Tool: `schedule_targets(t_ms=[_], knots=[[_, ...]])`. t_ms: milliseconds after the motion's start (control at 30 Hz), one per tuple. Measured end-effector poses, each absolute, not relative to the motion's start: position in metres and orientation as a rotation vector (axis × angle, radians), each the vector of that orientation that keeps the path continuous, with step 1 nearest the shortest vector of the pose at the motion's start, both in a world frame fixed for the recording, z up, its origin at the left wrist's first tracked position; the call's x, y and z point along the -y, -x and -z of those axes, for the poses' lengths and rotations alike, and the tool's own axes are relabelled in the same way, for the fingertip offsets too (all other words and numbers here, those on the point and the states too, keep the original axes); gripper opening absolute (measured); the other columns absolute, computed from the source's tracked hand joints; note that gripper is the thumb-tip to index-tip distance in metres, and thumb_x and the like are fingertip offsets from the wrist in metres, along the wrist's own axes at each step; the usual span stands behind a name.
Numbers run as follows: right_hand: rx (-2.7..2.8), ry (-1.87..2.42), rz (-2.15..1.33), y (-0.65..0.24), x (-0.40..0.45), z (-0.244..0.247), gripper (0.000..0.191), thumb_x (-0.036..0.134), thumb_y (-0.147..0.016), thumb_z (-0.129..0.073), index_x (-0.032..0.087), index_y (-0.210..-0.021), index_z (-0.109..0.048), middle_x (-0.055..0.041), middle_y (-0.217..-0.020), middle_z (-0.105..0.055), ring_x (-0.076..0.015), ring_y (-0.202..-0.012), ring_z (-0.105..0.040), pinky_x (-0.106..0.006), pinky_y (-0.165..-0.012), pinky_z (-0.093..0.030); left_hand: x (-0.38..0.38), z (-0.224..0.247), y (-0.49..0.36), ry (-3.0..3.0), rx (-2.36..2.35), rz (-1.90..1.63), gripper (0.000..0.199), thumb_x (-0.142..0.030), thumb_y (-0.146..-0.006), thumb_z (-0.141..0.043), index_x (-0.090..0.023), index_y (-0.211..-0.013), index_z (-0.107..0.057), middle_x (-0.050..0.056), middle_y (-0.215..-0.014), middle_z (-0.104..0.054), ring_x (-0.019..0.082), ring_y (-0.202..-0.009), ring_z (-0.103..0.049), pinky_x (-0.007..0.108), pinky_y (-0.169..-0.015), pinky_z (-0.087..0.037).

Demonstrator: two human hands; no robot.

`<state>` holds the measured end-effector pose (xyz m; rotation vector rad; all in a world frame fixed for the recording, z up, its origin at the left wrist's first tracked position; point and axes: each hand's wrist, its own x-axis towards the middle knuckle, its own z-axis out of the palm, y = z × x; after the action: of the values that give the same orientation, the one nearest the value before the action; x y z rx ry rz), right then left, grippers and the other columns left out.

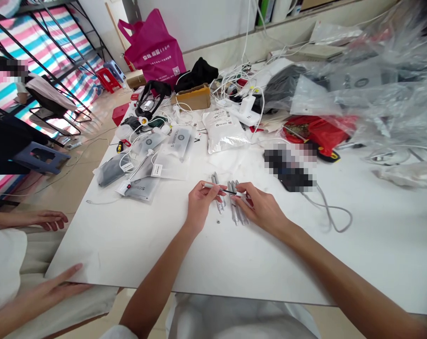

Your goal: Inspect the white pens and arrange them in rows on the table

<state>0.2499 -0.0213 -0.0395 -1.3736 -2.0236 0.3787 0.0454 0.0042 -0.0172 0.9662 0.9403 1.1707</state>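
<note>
My left hand (202,200) is closed in a pinch on a slim silver pen part (209,186). A thin black rod (229,191) spans the gap from it to my right hand (257,202). The right fingers are closed around a silver pen barrel (244,197), close to the rod's end; whether the two touch or fit together I cannot tell. Beneath and between the hands, several silver pens (233,214) lie side by side on the white table (185,259). A tiny round metal piece (218,221) rests just in front of them.
A white plastic parcel (224,132) lies beyond the hands. Grey pouches (142,188) and cables spread at left, and a black phone-like object (291,172) with a grey cable (335,229) at right. Another person's hands (54,219) are at the table's left edge.
</note>
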Motion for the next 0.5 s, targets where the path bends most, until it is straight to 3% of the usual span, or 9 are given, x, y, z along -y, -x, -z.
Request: schedule_targets(t_ms=[67, 133, 500], knots=[[2.062, 1.332, -0.321, -0.2497, 0.0210, 0.0355, 0.019, 0.034, -0.112, -0.048, 0.023, -0.123, -0.058, -0.0043, -0.099, -0.072, -0.0134, -0.061, -0.060, -0.027, -0.055, -0.041, -0.0052, 0.0165, -0.0435, -0.951, -0.946, -1.181, 0.030, -0.042, -0.090, -0.082, -0.017, -0.096, -0.068, 0.012, -0.105, -0.081, 0.018, -0.084, -0.074, 0.032, -0.075, -0.056], [2.079, 1.314, -0.272, -0.2493, 0.0205, 0.0324, 0.023, 0.031, -0.113, -0.043, 0.022, -0.122, -0.062, -0.0037, -0.095, -0.070, -0.0123, -0.059, -0.057, -0.027, -0.053, -0.037, -0.0062, 0.0162, -0.0420, -0.914, -0.950, -1.200, 0.029, -0.042, -0.090, -0.081, -0.017, -0.097, -0.068, 0.012, -0.104, -0.081, 0.018, -0.085, -0.074, 0.032, -0.077, -0.057], [2.052, 1.253, -0.257, -0.2508, 0.0196, 0.0331, 0.026, 0.027, -0.113, -0.046, 0.021, -0.125, -0.068, -0.0030, -0.092, -0.069, -0.0112, -0.061, -0.056, -0.026, -0.054, -0.039, -0.0049, 0.0167, -0.0425, -0.914, -0.933, -1.151, 0.030, -0.043, -0.090, -0.081, -0.018, -0.100, -0.069, 0.011, -0.107, -0.080, 0.020, -0.091, -0.076, 0.032, -0.079, -0.057]])
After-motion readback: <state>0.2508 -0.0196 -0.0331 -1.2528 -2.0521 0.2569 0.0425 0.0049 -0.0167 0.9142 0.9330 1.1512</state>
